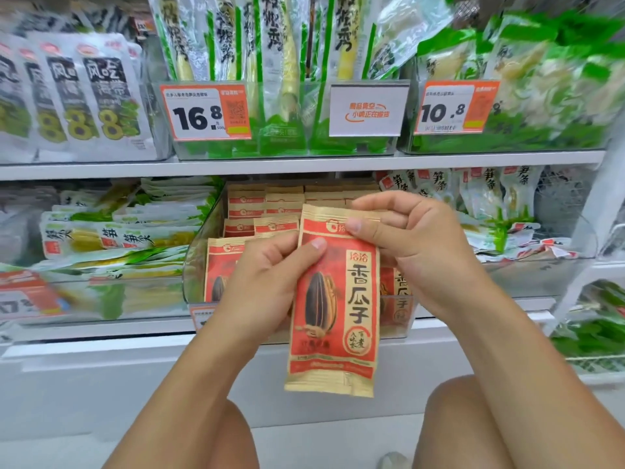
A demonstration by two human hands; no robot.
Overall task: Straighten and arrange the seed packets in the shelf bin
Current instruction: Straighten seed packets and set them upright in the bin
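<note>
Both hands are holding one seed packet (333,299) up in front of the shelf bin (199,265); pkt is hanging upright, red & tan w/ a big sunflower seed printed on it, bottom edge dangling below the shelf lip. Left hand (267,282) is gripping pkt's left edge approx mid-height, thumb lying on the front face, fingers curling round behind; right hand (406,245) is pinching the top right corner, thumb pressing on the front near the top seal, other fingers bending behind & above.

Bin is a clear plastic tub sitting on the lower shelf, directly behind the hands; more seed packets (267,211) of the same kind are standing in rows inside it, front-row pkts partly hiding behind the left hand & the held pkt; one more is showing at right, just beside the right wrist. Whether rows are sitting straight I can't tell, hands are blocking too much.

Either side of bin: green-and-white snack bags (135,225) are lying in heaps at left, similar bags (500,198) at right. Upper shelf is carrying tall bamboo-shoot packs (277,45), w/ price tags 16.8 (206,111) & 10.8 (455,108) clipped on front.
</note>
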